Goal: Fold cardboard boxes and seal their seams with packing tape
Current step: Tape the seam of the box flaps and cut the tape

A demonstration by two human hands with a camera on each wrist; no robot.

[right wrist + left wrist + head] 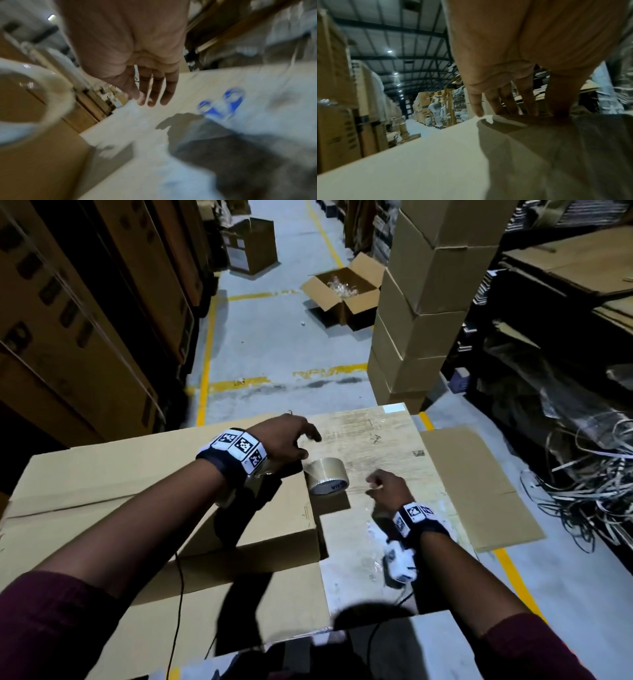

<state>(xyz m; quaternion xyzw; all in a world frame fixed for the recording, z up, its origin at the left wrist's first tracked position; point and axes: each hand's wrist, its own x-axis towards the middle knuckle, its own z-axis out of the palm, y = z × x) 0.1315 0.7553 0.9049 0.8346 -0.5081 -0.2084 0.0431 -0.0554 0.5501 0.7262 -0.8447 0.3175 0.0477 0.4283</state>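
Just beside the loosely open, empty left hand (pixel 286 440) and near the likewise empty right hand (pixel 387 486) with relaxed fingers, the roll of packing tape (pixel 325 475) stood on edge on the table (pixel 387 436) against the flattened cardboard box (pixel 137 474), probably light, rigid and slick, best gripped across its rim.

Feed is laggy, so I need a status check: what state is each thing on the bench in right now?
tape roll: tilted on the bench, against the box edge, not held
flattened box: lying flat, unfolded
left hand: fingers spread, holds nothing
right hand: holds nothing
blue-handled scissors: lying on the bench, blurred
open box: on the floor, flaps open
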